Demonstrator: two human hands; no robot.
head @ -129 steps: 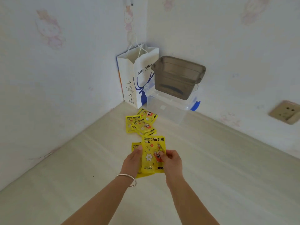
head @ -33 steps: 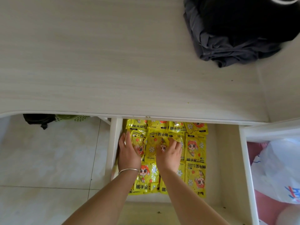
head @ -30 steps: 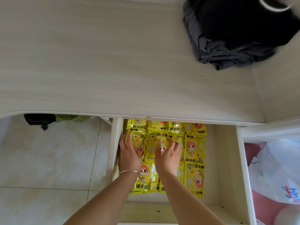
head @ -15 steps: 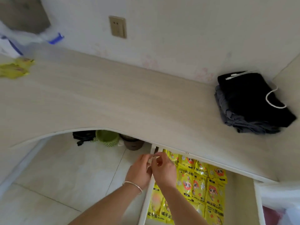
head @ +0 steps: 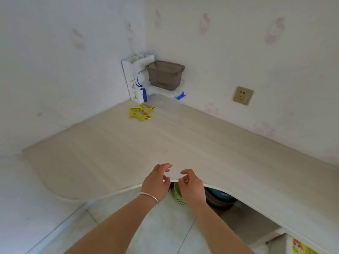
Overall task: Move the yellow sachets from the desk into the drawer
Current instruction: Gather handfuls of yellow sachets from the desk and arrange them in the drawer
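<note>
Left hand (head: 158, 182): mine, empty, fingers loosely curled and apart, over the front edge of the pale wood-grain surface (head: 183, 143).
Right hand (head: 190, 184): mine, empty, same pose, close beside the left.
Remaining: small pile of flat yellow printed sachets (head: 140, 112) in the far corner, well apart from my hands.
Done: yellow packets visible in the open white drawer (head: 300, 248), bottom right.
Progress: judged mostly complete; one pile left.
Writing: white-and-blue paper bag (head: 136, 79) reads "luckin co…"; sachet print illegible.
</note>
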